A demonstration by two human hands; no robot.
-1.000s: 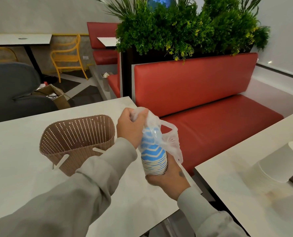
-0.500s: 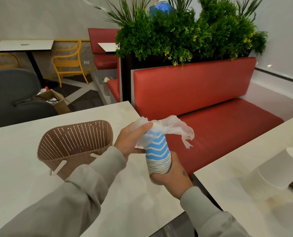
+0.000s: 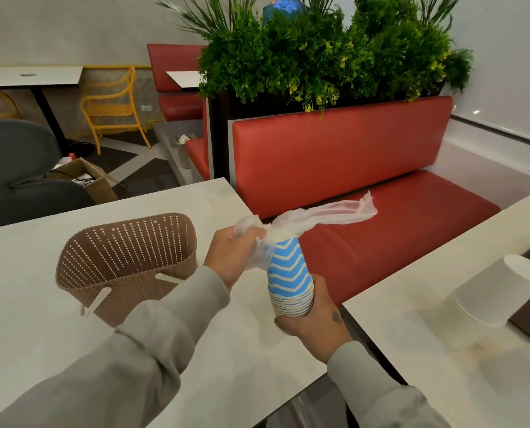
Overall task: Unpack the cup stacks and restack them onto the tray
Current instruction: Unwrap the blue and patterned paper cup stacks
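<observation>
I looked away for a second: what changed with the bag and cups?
The left hand, gripping the plastic bag, has pulled it up off the blue cup stack; the bag now bunches at the top and trails to the right. The right hand still holds the stack's base; the basket stays put.

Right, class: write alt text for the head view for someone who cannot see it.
A person's right hand grips the base of a stack of blue zigzag paper cups while the left hand clutches a thin plastic bag bunched at its top. A brown perforated basket sits on the white table beside them.
</observation>
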